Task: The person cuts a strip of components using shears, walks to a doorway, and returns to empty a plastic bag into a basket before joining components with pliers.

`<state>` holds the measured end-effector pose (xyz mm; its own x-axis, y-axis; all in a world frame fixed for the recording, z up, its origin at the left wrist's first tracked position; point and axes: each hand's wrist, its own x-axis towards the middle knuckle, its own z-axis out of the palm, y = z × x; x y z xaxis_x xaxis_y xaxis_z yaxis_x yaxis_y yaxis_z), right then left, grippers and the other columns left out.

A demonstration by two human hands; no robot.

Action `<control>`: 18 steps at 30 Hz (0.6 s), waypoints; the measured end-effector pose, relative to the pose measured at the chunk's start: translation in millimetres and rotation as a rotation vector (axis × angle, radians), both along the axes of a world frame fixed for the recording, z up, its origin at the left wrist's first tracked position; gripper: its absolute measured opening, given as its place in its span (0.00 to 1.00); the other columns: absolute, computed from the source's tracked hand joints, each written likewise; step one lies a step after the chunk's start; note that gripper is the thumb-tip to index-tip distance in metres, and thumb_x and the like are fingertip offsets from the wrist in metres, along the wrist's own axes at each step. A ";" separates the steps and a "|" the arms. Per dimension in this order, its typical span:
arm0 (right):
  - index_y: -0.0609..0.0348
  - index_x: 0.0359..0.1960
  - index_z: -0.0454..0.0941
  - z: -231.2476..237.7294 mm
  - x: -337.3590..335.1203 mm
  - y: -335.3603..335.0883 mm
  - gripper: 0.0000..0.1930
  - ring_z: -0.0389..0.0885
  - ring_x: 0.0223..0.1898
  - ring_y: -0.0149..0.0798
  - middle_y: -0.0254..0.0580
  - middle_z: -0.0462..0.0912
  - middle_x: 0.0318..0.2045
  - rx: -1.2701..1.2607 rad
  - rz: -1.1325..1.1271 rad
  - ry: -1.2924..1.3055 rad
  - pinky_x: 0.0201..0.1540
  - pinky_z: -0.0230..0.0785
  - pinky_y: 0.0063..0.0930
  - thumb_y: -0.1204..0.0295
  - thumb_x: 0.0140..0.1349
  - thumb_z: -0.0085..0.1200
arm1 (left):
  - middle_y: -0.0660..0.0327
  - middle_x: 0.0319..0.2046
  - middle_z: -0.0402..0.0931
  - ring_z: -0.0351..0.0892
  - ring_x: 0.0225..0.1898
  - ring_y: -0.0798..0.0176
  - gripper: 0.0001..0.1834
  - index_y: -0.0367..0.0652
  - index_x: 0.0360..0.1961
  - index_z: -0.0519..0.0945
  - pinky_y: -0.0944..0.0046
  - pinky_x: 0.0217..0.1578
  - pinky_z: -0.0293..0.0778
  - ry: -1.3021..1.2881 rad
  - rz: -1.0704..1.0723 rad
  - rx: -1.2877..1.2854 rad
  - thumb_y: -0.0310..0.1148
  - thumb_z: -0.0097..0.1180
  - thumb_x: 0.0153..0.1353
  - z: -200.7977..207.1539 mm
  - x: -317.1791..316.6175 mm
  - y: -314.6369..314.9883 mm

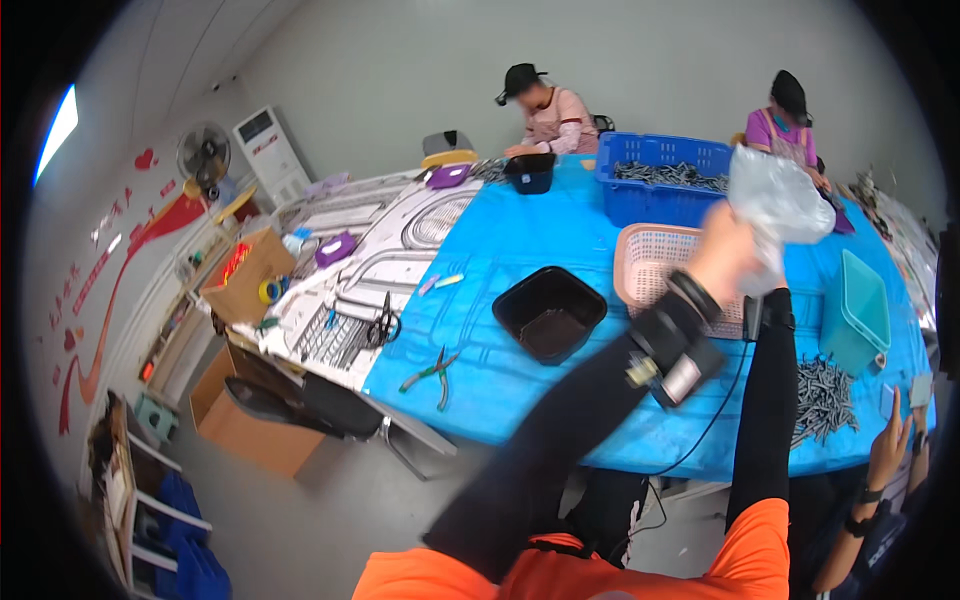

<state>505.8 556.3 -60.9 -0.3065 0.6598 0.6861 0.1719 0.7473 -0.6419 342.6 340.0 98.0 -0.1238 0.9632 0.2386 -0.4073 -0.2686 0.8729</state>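
My left hand (pixel 728 250), smeared by motion, is closed on a translucent white plastic bag (pixel 782 195) lifted over the table. What the bag contains, if anything, I cannot make out. My right arm (pixel 765 400) reaches up under the bag; its hand is mostly hidden behind the bag, so its fingers do not show. Below the hands sits a pink perforated basket (pixel 648 245), partly covered by my left forearm. Behind it stands a blue crate (pixel 625 205) with many grey screw-like parts (pixel 672 176). A cable runs down from near my right wrist.
A black tray (pixel 550 315) and green-handled pliers (pixel 430 376) lie on the blue-covered table (pixel 480 400). On the right are a teal bin (pixel 856 310) and a pile of grey parts (pixel 823 398). Another person's hands (pixel 888 450) are at the lower right; two people sit opposite.
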 end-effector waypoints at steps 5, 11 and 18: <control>0.64 0.57 0.61 14.7 287.6 -179.7 0.23 0.67 0.55 0.39 0.33 0.66 0.58 0.728 -1.132 -1.125 0.58 0.56 0.28 0.87 0.57 0.35 | 0.55 0.48 0.67 0.70 0.48 0.60 0.19 0.38 0.54 0.62 0.59 0.48 0.67 -0.707 0.123 0.192 0.24 0.36 0.59 -60.7 72.9 -13.6; 0.62 0.54 0.66 40.1 245.1 -194.7 0.22 0.73 0.46 0.46 0.43 0.73 0.49 0.627 -0.741 -0.882 0.52 0.62 0.30 0.87 0.56 0.39 | 0.53 0.51 0.63 0.65 0.51 0.62 0.23 0.36 0.56 0.57 0.64 0.51 0.61 -0.559 0.353 0.361 0.33 0.44 0.62 -48.9 109.1 -18.1; 0.75 0.31 0.72 59.0 185.8 -228.8 0.11 0.74 0.41 0.45 0.54 0.72 0.46 1.045 -0.371 -0.973 0.38 0.67 0.31 0.84 0.43 0.49 | 0.33 0.54 0.55 0.56 0.57 0.39 0.53 0.19 0.57 0.47 0.52 0.58 0.51 0.466 0.899 -0.011 0.44 0.66 0.42 -91.7 137.4 12.7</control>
<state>691.6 327.5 -1.9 -0.8433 0.1477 0.5167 0.4901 0.6059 0.6266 480.0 352.7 6.3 -0.7012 0.5611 0.4399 0.3241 -0.2987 0.8976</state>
